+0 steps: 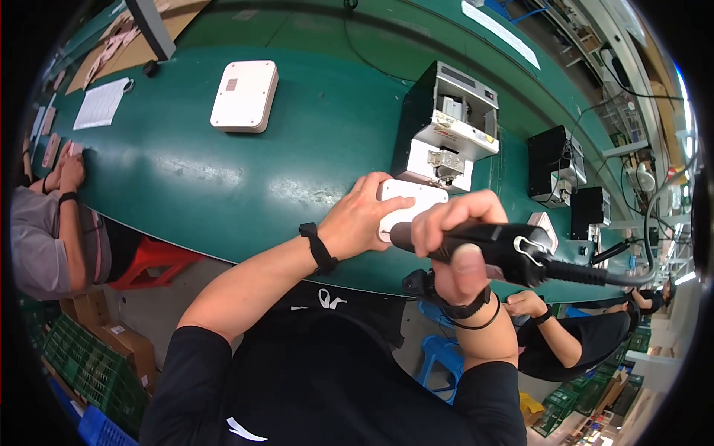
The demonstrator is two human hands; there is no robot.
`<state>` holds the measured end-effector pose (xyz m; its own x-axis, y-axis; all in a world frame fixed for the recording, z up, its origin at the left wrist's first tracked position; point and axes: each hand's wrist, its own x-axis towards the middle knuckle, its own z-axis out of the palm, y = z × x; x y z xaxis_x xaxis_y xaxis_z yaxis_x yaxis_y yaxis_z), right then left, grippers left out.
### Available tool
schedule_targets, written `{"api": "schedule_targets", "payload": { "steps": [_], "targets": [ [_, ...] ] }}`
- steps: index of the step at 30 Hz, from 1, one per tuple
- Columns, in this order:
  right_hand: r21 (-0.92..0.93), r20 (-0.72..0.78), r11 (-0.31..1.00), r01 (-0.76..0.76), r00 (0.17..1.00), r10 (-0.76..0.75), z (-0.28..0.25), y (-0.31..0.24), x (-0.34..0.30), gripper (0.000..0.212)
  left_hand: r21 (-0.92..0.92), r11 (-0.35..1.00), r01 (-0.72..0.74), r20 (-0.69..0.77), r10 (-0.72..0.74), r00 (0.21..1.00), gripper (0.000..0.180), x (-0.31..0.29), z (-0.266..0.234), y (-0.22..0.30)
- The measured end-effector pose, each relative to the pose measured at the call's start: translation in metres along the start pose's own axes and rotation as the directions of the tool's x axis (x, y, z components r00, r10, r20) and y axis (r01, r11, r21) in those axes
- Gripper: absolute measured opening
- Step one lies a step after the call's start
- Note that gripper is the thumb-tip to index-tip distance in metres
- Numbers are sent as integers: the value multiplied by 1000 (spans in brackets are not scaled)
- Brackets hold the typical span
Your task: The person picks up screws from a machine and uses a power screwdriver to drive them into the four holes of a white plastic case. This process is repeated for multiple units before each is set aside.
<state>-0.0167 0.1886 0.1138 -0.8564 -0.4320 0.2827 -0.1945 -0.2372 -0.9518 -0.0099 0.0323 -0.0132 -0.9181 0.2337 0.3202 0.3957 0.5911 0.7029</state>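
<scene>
A white square plastic case (405, 201) with screw holes at its corners lies on the green bench near its front edge. My left hand (361, 215) grips its left side, thumb across the top face. In my right hand (465, 238) is a black electric screwdriver (498, 249), fingers wrapped round its body and its cable running off to the right. The screwdriver's front end points at the case's near-left corner; its tip meets or nearly meets a hole there. Right behind the case stands a black and silver screw feeder (446, 130).
Another white case (244, 97) lies on the bench (312, 97) at the back left. More black machines (558, 163) line the right side. A co-worker (56, 230) sits at the left, another (580, 342) at the right. Green crates (89, 360) and blue stools (440, 364) stand below.
</scene>
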Motion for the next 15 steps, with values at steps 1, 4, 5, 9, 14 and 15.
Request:
{"api": "schedule_targets", "payload": {
  "steps": [1,4,5,9,14,15],
  "targets": [
    [6,-27,1000,9,1000,-8,1,-1,1,55,7,1000,-18,-1,18,1000,75,4,1,2],
    [5,-123,998,67,990,-66,-7,-13,-3,55,-54,994,90,90,-85,992,70,7,-8,24],
    [55,-160,989,135,979,-125,-12,-27,-7,55,-81,984,160,122,-149,981,69,10,-10,29],
    [96,-316,916,390,884,-344,-33,-73,-48,57,-482,440,758,728,-281,626,69,36,10,30],
    [-46,-372,862,505,792,-484,-43,-84,-93,59,-381,-97,919,921,-126,369,72,76,88,36],
    [-73,-391,866,495,784,-482,-45,-83,-99,59,-418,-68,906,896,-193,399,67,85,92,52]
  ]
}}
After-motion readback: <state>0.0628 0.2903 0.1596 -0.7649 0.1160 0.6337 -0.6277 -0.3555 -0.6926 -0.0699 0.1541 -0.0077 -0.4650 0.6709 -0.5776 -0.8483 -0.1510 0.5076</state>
